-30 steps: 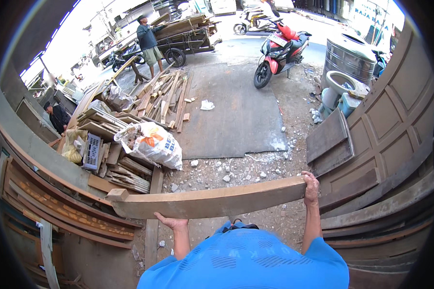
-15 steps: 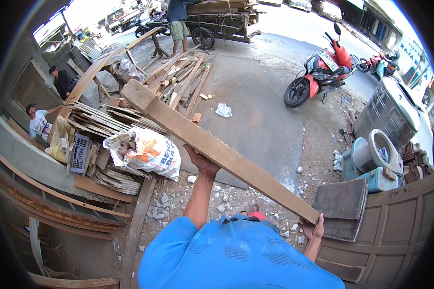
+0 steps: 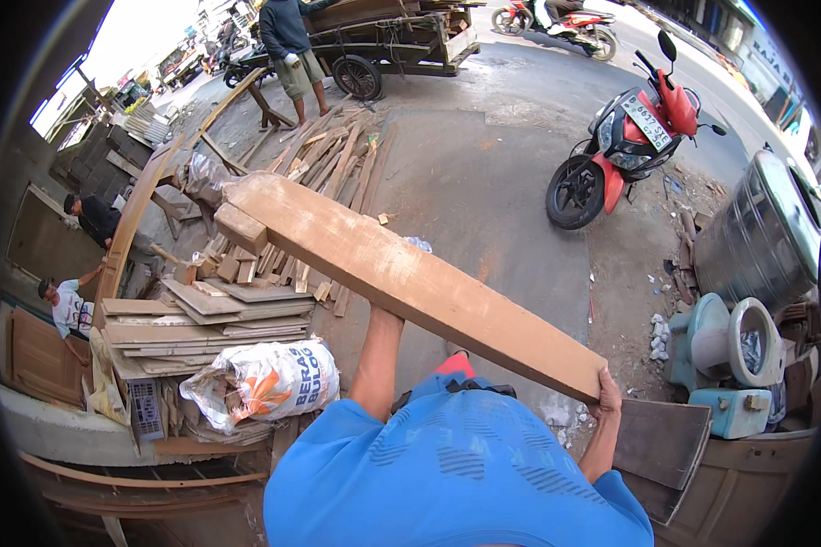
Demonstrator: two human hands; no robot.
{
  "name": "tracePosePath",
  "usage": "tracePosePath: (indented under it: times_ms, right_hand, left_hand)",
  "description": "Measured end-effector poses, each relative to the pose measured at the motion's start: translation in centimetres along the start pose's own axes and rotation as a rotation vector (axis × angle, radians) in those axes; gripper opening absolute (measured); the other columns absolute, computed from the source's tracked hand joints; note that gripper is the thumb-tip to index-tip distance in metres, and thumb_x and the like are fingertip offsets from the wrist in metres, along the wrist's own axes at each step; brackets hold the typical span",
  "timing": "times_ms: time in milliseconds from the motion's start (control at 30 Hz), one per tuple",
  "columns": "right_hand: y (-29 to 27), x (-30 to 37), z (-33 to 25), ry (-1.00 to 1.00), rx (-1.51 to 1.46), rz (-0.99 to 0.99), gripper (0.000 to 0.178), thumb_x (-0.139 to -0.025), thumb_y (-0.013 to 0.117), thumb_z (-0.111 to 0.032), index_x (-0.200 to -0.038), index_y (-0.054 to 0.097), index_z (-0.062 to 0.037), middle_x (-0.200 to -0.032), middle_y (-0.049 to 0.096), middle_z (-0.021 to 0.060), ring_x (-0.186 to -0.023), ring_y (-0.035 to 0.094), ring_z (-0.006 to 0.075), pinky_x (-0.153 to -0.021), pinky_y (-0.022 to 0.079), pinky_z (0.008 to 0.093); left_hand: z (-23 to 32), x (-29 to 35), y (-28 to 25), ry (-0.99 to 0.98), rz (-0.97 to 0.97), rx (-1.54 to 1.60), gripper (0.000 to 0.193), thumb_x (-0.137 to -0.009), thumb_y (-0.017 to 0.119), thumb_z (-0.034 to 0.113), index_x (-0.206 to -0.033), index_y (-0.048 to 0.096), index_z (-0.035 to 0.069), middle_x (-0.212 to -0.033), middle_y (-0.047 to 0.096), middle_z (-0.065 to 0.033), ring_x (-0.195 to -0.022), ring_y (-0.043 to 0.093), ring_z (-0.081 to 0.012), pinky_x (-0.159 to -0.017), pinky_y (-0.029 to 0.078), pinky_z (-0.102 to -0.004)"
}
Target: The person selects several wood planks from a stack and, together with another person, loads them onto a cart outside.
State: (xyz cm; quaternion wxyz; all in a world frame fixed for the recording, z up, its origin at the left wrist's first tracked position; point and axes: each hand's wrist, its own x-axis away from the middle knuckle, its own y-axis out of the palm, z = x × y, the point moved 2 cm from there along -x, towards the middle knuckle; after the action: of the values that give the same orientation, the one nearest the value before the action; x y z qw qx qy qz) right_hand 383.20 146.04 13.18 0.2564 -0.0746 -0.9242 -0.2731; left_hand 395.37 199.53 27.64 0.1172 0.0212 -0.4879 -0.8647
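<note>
A long, thick wooden beam slants across in front of me, its far-left end raised and its near end at my right side. A short block-like piece juts from the beam's far-left end. My left hand bears the beam from below near its middle; the beam hides its fingers. At the near end, my right hand is closed around the beam's end corner.
Loose timber strips lie ahead, beside stacked boards and a white sack. A red motorbike stands ahead right; a toilet bowl and metal tank are at right. People work at left; another stands by a loaded cart.
The beam has turned so its broad face shows more, and my left hand has gone further beneath it. My view has moved forward; another motorbike has come into view on the road.
</note>
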Motion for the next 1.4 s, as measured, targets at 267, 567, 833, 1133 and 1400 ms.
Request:
tracePosePath:
  times_ms: [267,567,833,1133,1400]
  right_hand:
    - [8.2,-12.1,-5.6,-0.027,-0.218,0.142,0.053,-0.097,0.060,-0.038,-0.134,0.051,-0.0017,-0.123,0.065,0.0145,-0.105,0.067,0.0295,-0.091,0.055,0.0445]
    - [14.6,-36.3,-12.0,0.013,-0.180,0.245,0.052,-0.097,0.058,-0.038,-0.135,0.051,-0.0026,-0.121,0.066,0.0143,-0.102,0.068,0.0312,-0.086,0.056,0.0479]
    - [28.5,-65.2,-27.5,0.060,-0.072,0.082,0.048,-0.096,0.059,-0.034,-0.132,0.053,-0.0030,-0.119,0.066,0.0129,-0.104,0.066,0.0292,-0.088,0.052,0.0492]
    - [44.7,-89.2,-35.9,-0.241,-0.116,-0.017,0.045,-0.094,0.058,-0.025,-0.129,0.053,0.0038,-0.118,0.066,0.0170,-0.103,0.067,0.0292,-0.093,0.053,0.0436]
    - [55.6,-101.3,-43.8,-0.326,-0.176,0.053,0.041,-0.093,0.058,-0.021,-0.123,0.056,0.0057,-0.114,0.066,0.0155,-0.097,0.068,0.0272,-0.088,0.056,0.0409]
  left_hand:
    - [-2.9,-24.6,7.6,-0.125,0.062,-0.150,0.051,-0.098,0.042,0.054,-0.123,0.056,0.011,-0.118,0.064,-0.0094,-0.107,0.064,-0.0273,-0.089,0.056,-0.0457]
    - [-5.8,-48.7,14.2,-0.278,-0.100,0.295,0.072,-0.092,0.045,0.061,-0.141,0.046,0.009,-0.138,0.053,-0.0124,-0.127,0.051,-0.0303,-0.108,0.038,-0.0496]
    - [-0.9,-70.7,15.8,0.109,-0.099,-0.031,0.085,-0.088,0.059,0.065,-0.148,0.033,0.010,-0.142,0.046,-0.0081,-0.132,0.043,-0.0262,-0.110,0.035,-0.0467]
    - [4.3,-96.8,12.6,0.057,-0.092,-0.280,0.089,-0.085,0.057,0.068,-0.146,0.033,0.008,-0.140,0.048,-0.0100,-0.130,0.048,-0.0258,-0.102,0.045,-0.0453]
    - [6.4,-120.3,15.0,-0.078,-0.255,-0.419,0.086,-0.088,0.056,0.066,-0.141,0.038,0.002,-0.131,0.055,-0.0124,-0.118,0.058,-0.0229,-0.091,0.054,-0.0382]
